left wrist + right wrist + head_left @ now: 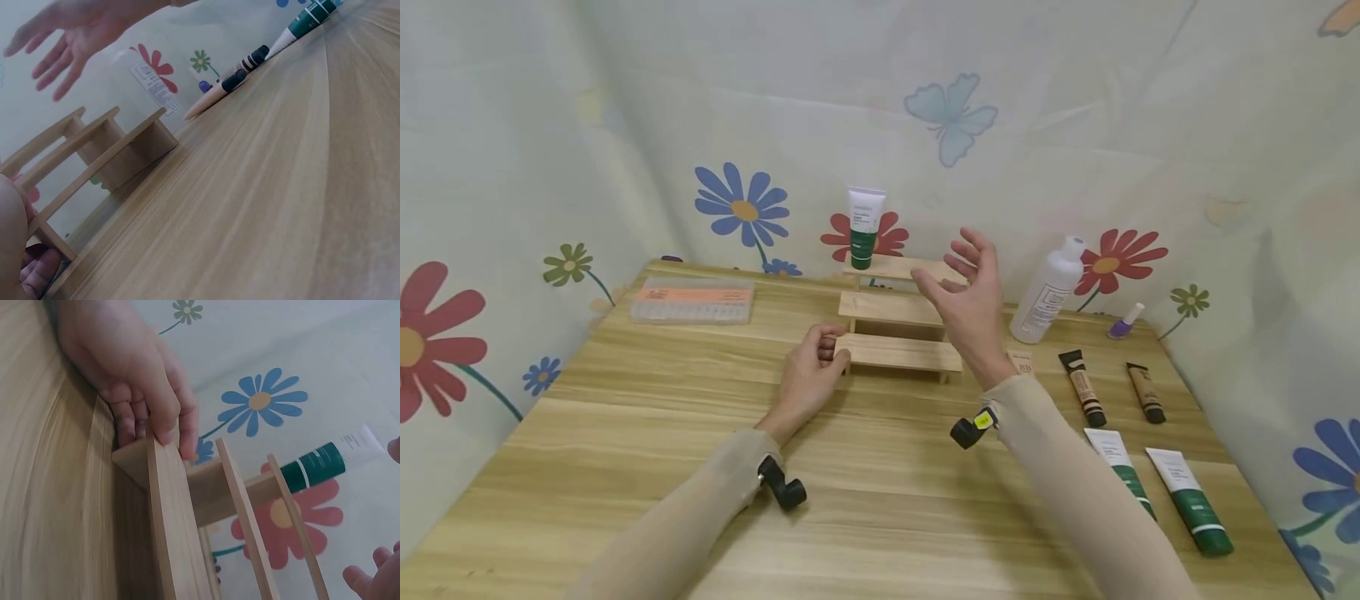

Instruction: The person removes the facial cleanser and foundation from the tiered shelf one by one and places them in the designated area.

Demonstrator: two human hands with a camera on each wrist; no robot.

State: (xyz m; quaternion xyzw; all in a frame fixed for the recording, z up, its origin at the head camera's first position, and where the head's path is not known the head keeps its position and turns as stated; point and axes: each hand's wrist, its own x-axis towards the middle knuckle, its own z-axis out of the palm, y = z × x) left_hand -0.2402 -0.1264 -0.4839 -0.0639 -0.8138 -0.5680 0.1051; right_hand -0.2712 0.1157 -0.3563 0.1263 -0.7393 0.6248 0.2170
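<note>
A three-tier wooden display stand [898,353] stands toward the back of the table. My left hand [808,373] grips the left end of its lowest step, thumb and fingers pinching the board in the right wrist view. On the left of the top step, a white and green squeeze tube [866,223] stands upright on its cap. Above the right side of the stand, my right hand [973,304] hovers with fingers spread and nothing in it. That hand and its forearm partly hide the stand's right end and a small box marked BB [1021,362].
On the right are a white bottle [1048,292], a purple nail polish bottle [1125,322], two black-capped beige tubes [1084,389] and two more white and green tubes [1191,504]. A clear plastic case [692,302] lies back left. Patterned cloth [850,108] hangs behind the table.
</note>
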